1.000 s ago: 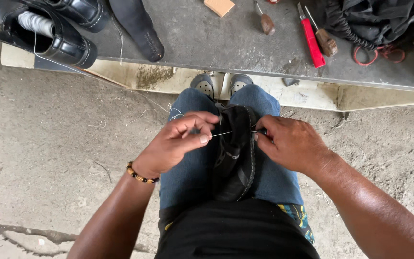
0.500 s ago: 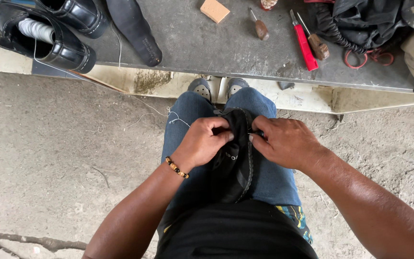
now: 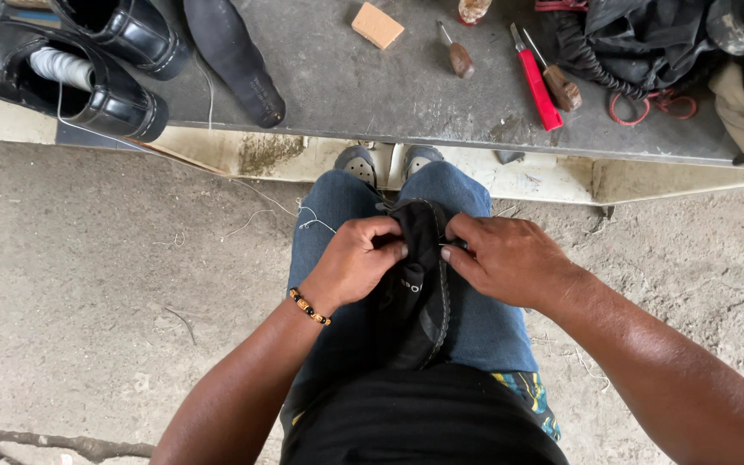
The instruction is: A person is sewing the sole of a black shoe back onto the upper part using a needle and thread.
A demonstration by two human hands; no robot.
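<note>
Gripping the black shoe [image 3: 419, 293] from both sides, the two hands meet in the middle of the frame, over the knees in blue jeans [image 3: 492, 327]. The left hand [image 3: 356, 263] is curled, its fingers pressed on the upper edge of the shoe. The right hand [image 3: 510, 258] pinches something small at the seam beside the sole, probably a needle, but it is too small to tell. A thin white thread [image 3: 312, 220] runs from the shoe toward the upper left.

As far as I can judge, the sewing is in the middle: a stitch is being made near the toe, and how much of the seam is finished cannot be seen.

Further out, at the top of the frame, a grey bench [image 3: 372, 86] carries black shoes [image 3: 88, 82], a tan block [image 3: 378, 24], a red-handled tool [image 3: 537, 86] and a black bag [image 3: 647, 39].

One second ago the hands were a little apart, with a needle visible between them; now they are close together.
</note>
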